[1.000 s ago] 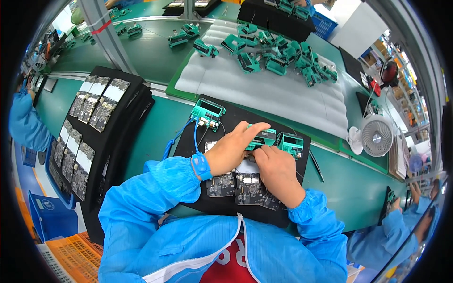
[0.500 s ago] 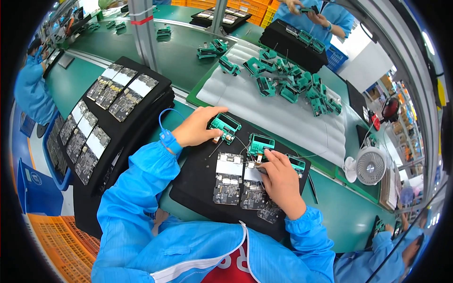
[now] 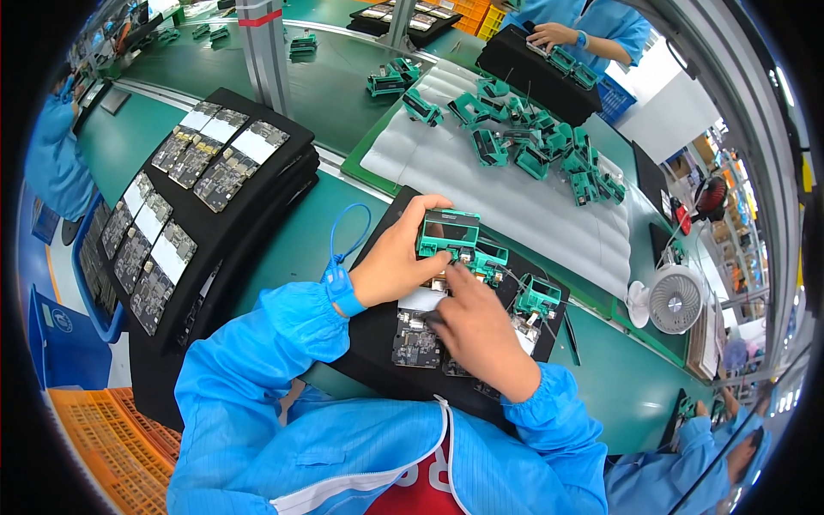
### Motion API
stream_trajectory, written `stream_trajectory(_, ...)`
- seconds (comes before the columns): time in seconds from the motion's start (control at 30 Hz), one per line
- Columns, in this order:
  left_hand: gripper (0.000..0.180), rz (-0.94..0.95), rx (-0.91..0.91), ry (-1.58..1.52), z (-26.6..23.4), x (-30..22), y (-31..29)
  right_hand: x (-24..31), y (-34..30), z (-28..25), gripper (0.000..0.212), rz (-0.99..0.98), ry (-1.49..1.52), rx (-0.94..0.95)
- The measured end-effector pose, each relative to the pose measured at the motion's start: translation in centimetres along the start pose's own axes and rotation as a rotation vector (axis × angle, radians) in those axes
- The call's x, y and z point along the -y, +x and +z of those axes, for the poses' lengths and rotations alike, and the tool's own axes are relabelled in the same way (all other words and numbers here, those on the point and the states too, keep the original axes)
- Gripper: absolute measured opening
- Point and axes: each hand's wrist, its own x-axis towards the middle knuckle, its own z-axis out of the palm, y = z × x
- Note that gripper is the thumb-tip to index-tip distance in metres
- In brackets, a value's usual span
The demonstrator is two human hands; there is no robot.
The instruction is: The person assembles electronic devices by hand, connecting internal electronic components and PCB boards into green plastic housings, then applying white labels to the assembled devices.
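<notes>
The left hand (image 3: 390,262), at the centre of the frame, grips a green plastic frame (image 3: 451,232), fingers along its far left corner and thumb pressed near its lower edge. The right hand (image 3: 481,330), just below and to the right, reaches its index finger to that same lower edge, touching or almost touching the small metal parts there; its other fingers are curled, a dark tip shows beside the thumb, and whether it is a held tool cannot be told. Half a second ago the gripped frame lay further left and the right hand was at the middle frame (image 3: 491,260); now both hands meet at the leftmost one, above the left circuit board (image 3: 418,345). This suggests that attention has passed to joining or seating this pair, and the fit looks unfinished. The black mat (image 3: 369,348) lies beneath, with a third green frame (image 3: 539,296) at its right and a thin dark tool (image 3: 571,336) just beyond. A blue strap (image 3: 343,290) circles the left wrist. Further out, a pile of green frames (image 3: 532,142) rests on pale padding (image 3: 403,163) at upper centre; black trays (image 3: 287,184) of boards fill the left, a white fan (image 3: 675,300) stands at right, and a co-worker's hand (image 3: 552,35) works at the top.
</notes>
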Motion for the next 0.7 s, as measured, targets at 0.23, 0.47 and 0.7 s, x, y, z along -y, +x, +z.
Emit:
stream_trajectory(0.23,0.066,0.061,-0.058,0.170,-0.3,2.5,-1.3,0.2,-3.0,0.4,0.026,0.041,0.197,0.053)
stream_trajectory(0.47,0.067,0.176,-0.062,0.381,-0.3,2.2,-1.5,0.7,-3.3,0.9,0.027,0.036,0.158,0.022)
stream_trajectory(0.7,0.069,0.051,-0.022,0.265,-0.5,1.4,-1.5,0.4,-3.4,1.1,0.028,0.033,0.157,0.020)
